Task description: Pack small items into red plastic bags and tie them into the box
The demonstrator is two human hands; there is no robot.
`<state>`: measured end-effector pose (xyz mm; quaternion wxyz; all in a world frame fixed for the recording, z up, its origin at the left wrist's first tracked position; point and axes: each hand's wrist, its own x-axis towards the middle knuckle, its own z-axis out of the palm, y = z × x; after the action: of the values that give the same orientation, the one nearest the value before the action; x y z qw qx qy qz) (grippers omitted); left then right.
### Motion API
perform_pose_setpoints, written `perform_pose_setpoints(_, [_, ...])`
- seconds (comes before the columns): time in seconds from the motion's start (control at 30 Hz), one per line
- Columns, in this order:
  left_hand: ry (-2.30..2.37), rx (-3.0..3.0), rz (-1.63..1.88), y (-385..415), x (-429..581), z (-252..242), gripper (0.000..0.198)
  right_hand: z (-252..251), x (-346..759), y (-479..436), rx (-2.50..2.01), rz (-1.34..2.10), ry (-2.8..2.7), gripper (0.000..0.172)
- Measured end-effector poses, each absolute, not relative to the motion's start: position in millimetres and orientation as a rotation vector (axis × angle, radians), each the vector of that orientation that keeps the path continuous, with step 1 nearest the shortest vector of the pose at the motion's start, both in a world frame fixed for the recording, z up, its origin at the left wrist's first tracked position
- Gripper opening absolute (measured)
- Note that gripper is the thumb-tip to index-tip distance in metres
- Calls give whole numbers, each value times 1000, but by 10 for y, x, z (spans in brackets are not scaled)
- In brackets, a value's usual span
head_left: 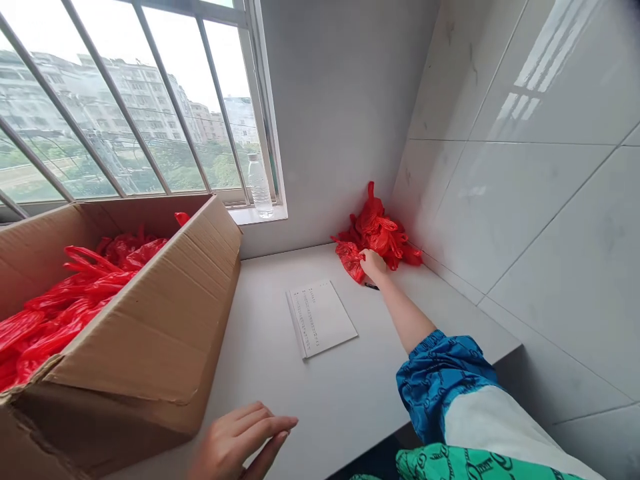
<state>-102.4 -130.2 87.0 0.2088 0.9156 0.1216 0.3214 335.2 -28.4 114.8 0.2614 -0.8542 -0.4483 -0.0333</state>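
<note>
At the back right of the white tabletop, my right hand (374,265) is closed on a red plastic bag (351,261). That bag lies at the left edge of a pile of red plastic bags (383,230), heaped in the corner. My left hand (243,443) hovers low over the near part of the table, its fingers stretched out with nothing in them. Between the hands lies a white notebook (323,319) with rows of small dark marks. A black pen-like object (371,287) shows just under my right hand, partly hidden.
A big open cardboard box (150,327) stands on the left, with more red plastic bags (75,300) inside. On the windowsill stands a clear plastic bottle (260,187) before the barred window. A tiled wall (540,200) borders the table on the right.
</note>
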Motion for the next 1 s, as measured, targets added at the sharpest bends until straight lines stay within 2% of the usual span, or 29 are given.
perform_pose_setpoints(0.13, [410, 2488, 836, -1184, -1032, 835, 19, 1259, 3133, -269, -2036, -137, -1398, 31])
perform_pose_setpoints(0.23, [509, 2404, 765, -1071, -947, 845, 21, 1248, 2911, -322, -1858, -105, -1494, 35])
perform_pose_setpoints(0.43, [696, 2289, 688, -895, -568, 877, 29, 785, 2524, -626, -1628, 256, -1776, 27])
perform_pose_setpoints(0.6, [929, 2333, 750, -732, -177, 860, 37, 521, 2471, -825, -1583, 363, -1801, 26])
perform_pose_setpoints(0.73, [1026, 2402, 710, -595, 196, 862, 41, 569, 2469, -936, -1609, 423, -1873, 28])
perform_pose_setpoints(0.9, [1037, 2428, 546, -506, 394, 808, 24, 756, 2417, -1111, -1674, 393, -1921, 19])
perform_pose_setpoints(1.0, [895, 2369, 452, -538, 306, 823, 23, 875, 2625, -1200, -1629, 576, -1924, 26])
